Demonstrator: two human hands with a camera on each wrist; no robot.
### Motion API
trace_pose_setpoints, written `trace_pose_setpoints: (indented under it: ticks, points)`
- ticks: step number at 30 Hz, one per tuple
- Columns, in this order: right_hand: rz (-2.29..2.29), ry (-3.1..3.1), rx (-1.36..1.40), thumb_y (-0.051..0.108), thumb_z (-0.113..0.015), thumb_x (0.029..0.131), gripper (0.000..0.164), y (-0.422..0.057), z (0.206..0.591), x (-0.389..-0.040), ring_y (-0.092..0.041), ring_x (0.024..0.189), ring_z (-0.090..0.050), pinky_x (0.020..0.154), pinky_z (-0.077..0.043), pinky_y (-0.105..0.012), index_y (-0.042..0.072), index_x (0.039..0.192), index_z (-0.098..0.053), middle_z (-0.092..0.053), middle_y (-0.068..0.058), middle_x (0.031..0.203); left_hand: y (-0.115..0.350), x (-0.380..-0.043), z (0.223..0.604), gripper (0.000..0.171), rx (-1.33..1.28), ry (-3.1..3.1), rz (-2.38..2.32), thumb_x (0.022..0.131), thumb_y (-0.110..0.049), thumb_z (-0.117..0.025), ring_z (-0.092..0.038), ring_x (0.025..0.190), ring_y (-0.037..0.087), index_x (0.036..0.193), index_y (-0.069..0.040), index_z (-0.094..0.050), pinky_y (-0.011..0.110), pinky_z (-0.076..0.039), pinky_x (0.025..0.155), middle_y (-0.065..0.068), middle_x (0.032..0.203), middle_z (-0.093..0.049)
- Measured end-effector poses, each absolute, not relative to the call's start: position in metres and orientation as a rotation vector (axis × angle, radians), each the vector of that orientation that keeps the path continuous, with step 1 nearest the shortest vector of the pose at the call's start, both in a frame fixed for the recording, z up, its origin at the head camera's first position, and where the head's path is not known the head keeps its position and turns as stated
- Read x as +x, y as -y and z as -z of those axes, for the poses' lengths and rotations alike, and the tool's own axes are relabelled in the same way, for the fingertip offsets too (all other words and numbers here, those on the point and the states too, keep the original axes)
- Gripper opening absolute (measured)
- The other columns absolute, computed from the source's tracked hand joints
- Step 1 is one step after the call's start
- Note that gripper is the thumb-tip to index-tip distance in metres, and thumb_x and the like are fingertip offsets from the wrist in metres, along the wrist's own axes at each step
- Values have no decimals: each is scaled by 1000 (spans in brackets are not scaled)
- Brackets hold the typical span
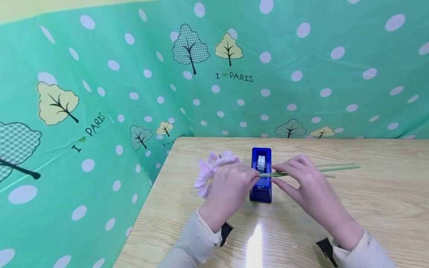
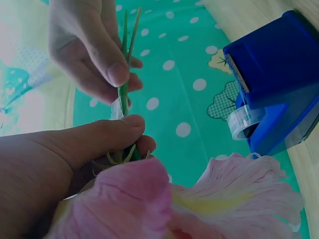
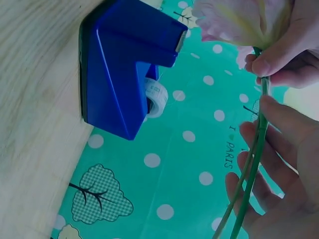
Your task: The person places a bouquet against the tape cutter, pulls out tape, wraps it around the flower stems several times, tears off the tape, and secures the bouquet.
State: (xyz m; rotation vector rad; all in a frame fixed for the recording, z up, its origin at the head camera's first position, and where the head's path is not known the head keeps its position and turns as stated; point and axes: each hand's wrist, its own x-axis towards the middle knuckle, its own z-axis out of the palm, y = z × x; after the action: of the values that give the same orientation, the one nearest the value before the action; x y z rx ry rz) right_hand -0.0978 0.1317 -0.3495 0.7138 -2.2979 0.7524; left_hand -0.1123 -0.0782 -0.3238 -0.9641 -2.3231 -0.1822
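Note:
My left hand [image 1: 229,184] pinches pale pink flowers [image 1: 205,178] close under their blossoms, thumb against the green stems [image 3: 254,164]. The ruffled petals [image 2: 219,194] fan out beside this hand, yellow toward the centre. My right hand [image 1: 306,182] is just farther along, its thumb and fingers loosely around the same stems, which run on past it to the right. Between the two hands, a strip of clear tape [image 2: 116,108] sits on the stems. Directly beneath, a blue tape dispenser [image 1: 260,195] stands on the table, with its tape roll [image 3: 157,97] in place.
The wooden table [image 1: 385,193] reaches to a green dotted cloth [image 1: 285,89] with tree prints, which hangs behind and on the left. Glare [image 1: 254,245] shines on the table in front of the dispenser. Black straps [image 1: 326,250] show at my sleeves.

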Motion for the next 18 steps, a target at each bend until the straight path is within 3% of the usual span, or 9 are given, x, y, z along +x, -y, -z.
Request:
trace_pose_setpoints:
  ticks: [7, 13, 18]
  points:
    - [-635, 2294, 751, 10, -86, 73, 28, -130, 348, -97, -13, 90, -55, 75, -48, -28, 10, 99, -79, -74, 4, 89, 80, -113, 323, 6, -936, 2333, 156, 85, -21, -80, -64, 67, 5, 80, -20, -76, 20, -53, 60, -11, 76, -73]
    - [-657, 2350, 747, 15, -85, 75, 20, -127, 349, -95, -7, 77, -55, 61, -52, -25, 12, 94, -79, -74, 3, 84, 79, -113, 322, 5, -920, 2321, 113, 86, -21, -78, -66, 74, 7, 81, -21, -77, 19, -51, 56, -11, 80, -74]
    - [-732, 2449, 745, 14, -81, 80, 16, -125, 349, -93, -5, 75, -59, 62, -54, -23, 12, 96, -79, -72, 6, 85, 79, -113, 322, 7, -909, 2306, 90, 85, -17, -78, -67, 82, 6, 82, -23, -77, 20, -53, 60, -12, 84, -75]
